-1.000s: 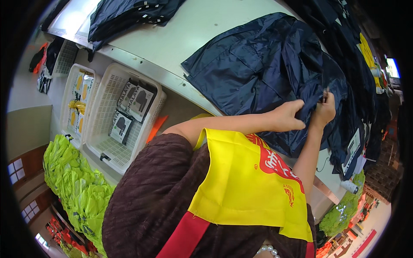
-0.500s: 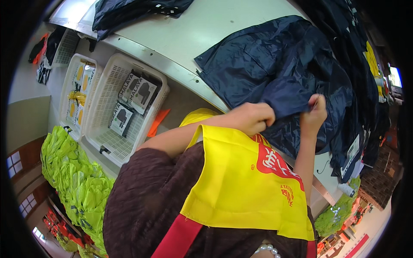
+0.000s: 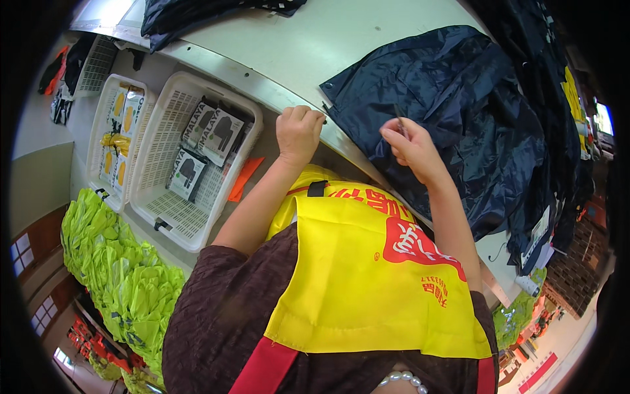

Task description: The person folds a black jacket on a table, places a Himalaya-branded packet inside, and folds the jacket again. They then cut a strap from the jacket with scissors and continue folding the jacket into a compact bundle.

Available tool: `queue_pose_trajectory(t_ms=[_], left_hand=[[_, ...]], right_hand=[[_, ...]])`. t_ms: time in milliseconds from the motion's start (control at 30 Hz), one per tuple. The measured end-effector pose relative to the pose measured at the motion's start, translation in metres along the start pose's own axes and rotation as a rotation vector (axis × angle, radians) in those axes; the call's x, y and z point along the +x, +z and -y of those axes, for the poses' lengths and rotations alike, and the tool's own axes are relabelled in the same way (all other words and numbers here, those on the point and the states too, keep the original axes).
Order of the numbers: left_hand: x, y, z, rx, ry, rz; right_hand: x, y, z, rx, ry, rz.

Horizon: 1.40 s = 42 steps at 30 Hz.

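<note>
A dark navy garment [image 3: 459,111] of thin shiny fabric lies crumpled on the pale worktable, its near corner at the table's edge. Above it my right hand [image 3: 417,152] is closed on a small thin dark tool [image 3: 400,121], which points up from between thumb and fingers; its exact kind is too small to tell. My left hand [image 3: 300,136] is curled closed at the table's metal edge, away from the garment. A tiny dark spot shows by its fingertips, and whatever it may hold is hidden.
Left of the table edge, a white plastic basket [image 3: 146,190] holds several packaged garments [image 3: 188,174]. A second basket [image 3: 98,131] stands beside it. Bright green garments [image 3: 125,276] are heaped below. More dark clothing [image 3: 210,16] lies on the table [image 3: 308,59]; a thread spool [image 3: 527,285] sits right.
My left hand has let go of the navy fabric and moved left to the table edge. My right hand has shifted left, and the raised fabric has dropped flat.
</note>
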<state>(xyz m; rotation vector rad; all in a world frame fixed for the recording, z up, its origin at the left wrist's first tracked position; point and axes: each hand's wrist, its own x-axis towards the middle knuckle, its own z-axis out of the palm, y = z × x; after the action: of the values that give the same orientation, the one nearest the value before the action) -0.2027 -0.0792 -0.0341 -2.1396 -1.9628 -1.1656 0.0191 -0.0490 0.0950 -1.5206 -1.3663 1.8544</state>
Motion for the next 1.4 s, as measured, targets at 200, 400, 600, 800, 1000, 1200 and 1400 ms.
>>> queue_pose_trajectory(t_ms=[200,400,600,800,1000,1200,1400], left_hand=[[0.003,-0.003,0.004,-0.094,-0.125,0.054],[0.01,-0.024,-0.008,-0.746,-0.647,0.39],[0.011,-0.023,-0.024,-1.855,-0.926,0.416],[0.016,-0.023,-0.04,-2.083,-0.885,0.471],[0.016,-0.015,-0.05,-2.106,-0.827,0.509],[0.015,-0.016,-0.05,-2.044,-0.777,0.578],[0.021,-0.024,-0.008,-1.827,-0.989,0.134]], right_hand=[[0.026,0.033,-0.029,0.002,-0.095,0.018],[0.039,0.053,-0.034,-0.193,-0.314,-0.076],[0.001,0.065,-0.02,0.36,0.154,0.141],[-0.012,0.058,-0.017,0.316,0.176,0.155],[-0.015,0.054,-0.015,0.354,0.119,0.054],[-0.019,0.043,-0.016,0.223,0.086,0.069],[-0.057,0.013,-0.03,0.15,0.027,0.109]])
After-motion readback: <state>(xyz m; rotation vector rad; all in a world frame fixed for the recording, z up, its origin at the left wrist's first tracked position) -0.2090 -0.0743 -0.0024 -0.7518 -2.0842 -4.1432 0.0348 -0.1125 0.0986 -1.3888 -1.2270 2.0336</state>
